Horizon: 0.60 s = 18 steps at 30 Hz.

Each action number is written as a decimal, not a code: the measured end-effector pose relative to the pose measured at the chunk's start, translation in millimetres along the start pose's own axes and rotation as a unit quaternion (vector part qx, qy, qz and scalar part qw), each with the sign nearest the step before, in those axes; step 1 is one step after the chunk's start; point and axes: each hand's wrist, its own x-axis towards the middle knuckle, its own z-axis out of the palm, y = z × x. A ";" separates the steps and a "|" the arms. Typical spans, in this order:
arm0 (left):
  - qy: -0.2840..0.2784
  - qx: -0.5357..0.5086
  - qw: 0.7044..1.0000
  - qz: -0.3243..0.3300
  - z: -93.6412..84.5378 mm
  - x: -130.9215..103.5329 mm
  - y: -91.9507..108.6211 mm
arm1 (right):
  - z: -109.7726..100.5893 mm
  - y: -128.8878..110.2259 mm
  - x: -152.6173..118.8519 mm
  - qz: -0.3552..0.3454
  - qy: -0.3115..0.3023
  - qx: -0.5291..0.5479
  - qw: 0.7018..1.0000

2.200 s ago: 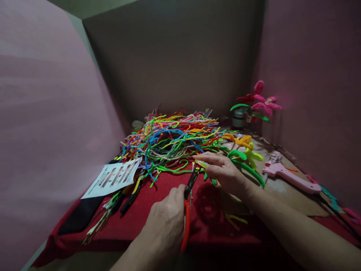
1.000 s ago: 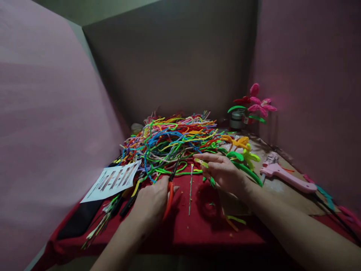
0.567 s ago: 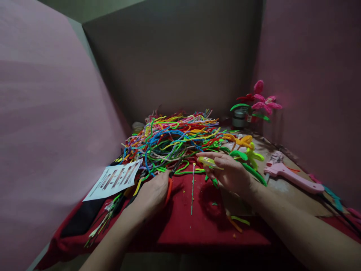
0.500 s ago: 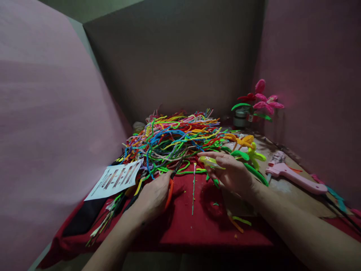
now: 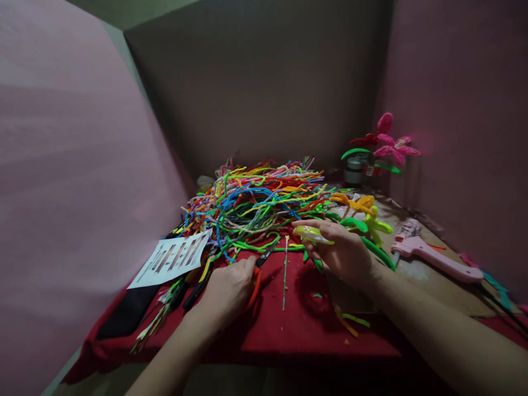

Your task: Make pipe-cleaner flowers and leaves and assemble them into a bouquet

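Observation:
My left hand [image 5: 231, 289] is closed on the red-orange handles of a pair of scissors [image 5: 256, 283], whose dark blades point away over the red cloth. In my right hand [image 5: 346, 250] is a small glossy yellow-green object [image 5: 312, 235] with a whitish part, gripped between thumb and fingers; its kind is unclear. Between the hands a thin stem [image 5: 285, 275], green with a pale tip, lies on the cloth. Just beyond them rises a tangled heap of many-coloured pipe cleaners [image 5: 256, 198].
A printed sheet [image 5: 171, 258] lies left, over a dark flat object [image 5: 127, 313], near black-and-yellow handled pliers [image 5: 202, 283] and thin stems [image 5: 159, 313]. At right, a board [image 5: 429, 291] bears a pink glue gun [image 5: 437, 258] and fuzzy flowers [image 5: 373, 220]. Pink flowers [image 5: 396, 146] stand behind.
The scissors have turned slightly and their blades sit lower, nearer the cloth. My right hand keeps the yellow-green object almost in place. The whole view has shifted a little.

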 end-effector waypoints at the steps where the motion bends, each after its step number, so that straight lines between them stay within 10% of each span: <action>1: -0.001 -0.005 1.000 0.007 0.5 0.5 -2.0 | 0.3 -0.2 0.1 0.003 0.001 0.000 1.000; 18: 0.011 -0.119 0.993 0.007 2.4 21.1 -22.0 | 1.3 1.4 0.6 0.006 -0.026 -0.025 0.999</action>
